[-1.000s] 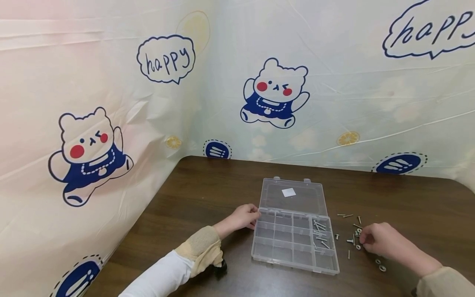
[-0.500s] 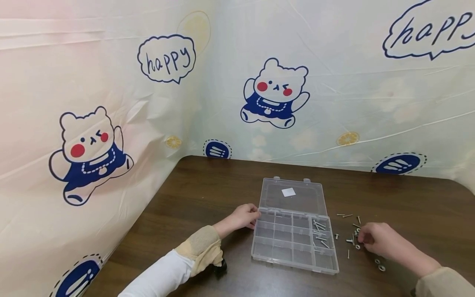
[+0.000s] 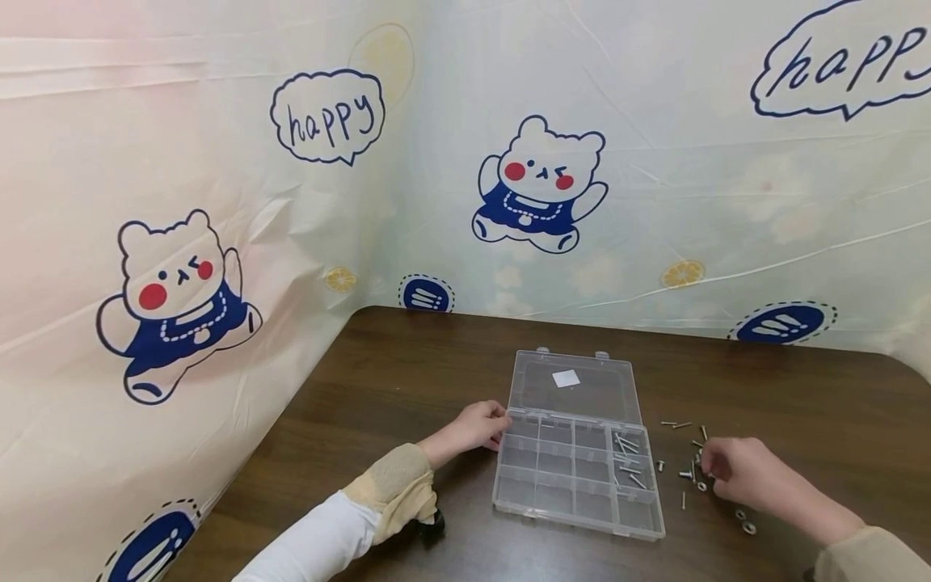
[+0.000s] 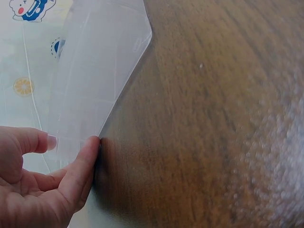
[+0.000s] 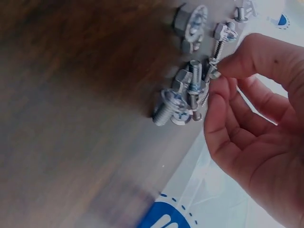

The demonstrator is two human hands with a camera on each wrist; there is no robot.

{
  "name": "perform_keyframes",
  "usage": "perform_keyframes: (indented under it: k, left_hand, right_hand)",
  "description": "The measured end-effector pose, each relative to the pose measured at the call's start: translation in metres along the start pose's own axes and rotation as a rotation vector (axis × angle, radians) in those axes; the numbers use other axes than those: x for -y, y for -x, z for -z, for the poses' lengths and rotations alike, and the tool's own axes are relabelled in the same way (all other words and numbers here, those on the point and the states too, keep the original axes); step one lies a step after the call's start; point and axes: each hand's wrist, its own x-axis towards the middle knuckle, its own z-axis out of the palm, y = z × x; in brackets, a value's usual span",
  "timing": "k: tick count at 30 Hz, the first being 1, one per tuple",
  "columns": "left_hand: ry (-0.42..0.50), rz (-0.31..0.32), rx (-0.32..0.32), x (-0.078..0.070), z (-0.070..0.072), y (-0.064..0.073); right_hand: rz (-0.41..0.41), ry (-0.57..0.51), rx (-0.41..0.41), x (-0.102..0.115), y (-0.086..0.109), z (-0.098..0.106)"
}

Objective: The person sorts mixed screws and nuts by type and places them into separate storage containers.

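A clear plastic compartment box (image 3: pixel 556 515) lies on the table with its lid (image 3: pixel 592 402) folded back. Several silver screws (image 3: pixel 627 444) lie in its right-hand column. My left hand (image 3: pixel 476 424) holds the box's left side near the hinge; in the left wrist view, thumb and fingers grip the edge of the clear plastic (image 4: pixel 102 71). To the right of the box, my right hand (image 3: pixel 738 469) is down among loose fasteners. The right wrist view has its thumb and index finger pinching a small screw (image 5: pixel 215 74), partly hidden by the fingertips, beside a cluster of bolts (image 5: pixel 194 78).
A flanged nut (image 5: pixel 194 23) sits by the cluster. Nuts (image 3: pixel 749 529) lie near my right wrist, and thin screws (image 3: pixel 681 424) farther back. A single short bolt (image 3: pixel 660 466) is close to the box's right wall. A printed curtain (image 3: pixel 655 162) hangs behind the brown table (image 3: pixel 407 356).
My right hand has shifted slightly left, and its fingertips now cover part of the pile, including a nut that showed earlier. The left hand and the box have stayed put.
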Motion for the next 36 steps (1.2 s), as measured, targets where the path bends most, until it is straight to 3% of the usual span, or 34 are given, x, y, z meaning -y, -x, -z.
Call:
perform_keyframes:
  k: [7,14,21,36]
  left_hand:
    - [0.000,-0.009,0.003,0.001,0.000,-0.001]
    - [-0.005,-0.015,0.004,0.002,0.001,-0.001]
    - [-0.003,-0.017,0.001,0.002,0.000,-0.001]
    - [-0.006,-0.005,-0.005,0.000,0.001,0.001]
  right_hand:
    - [0.067,0.030,-0.247,0.007,-0.001,0.005]
    - [0.159,0.036,-0.376,0.020,-0.005,0.015]
    - [0.244,-0.007,-0.454,0.033,-0.010,0.019]
    - [0.416,-0.130,-0.531,0.056,-0.029,0.015]
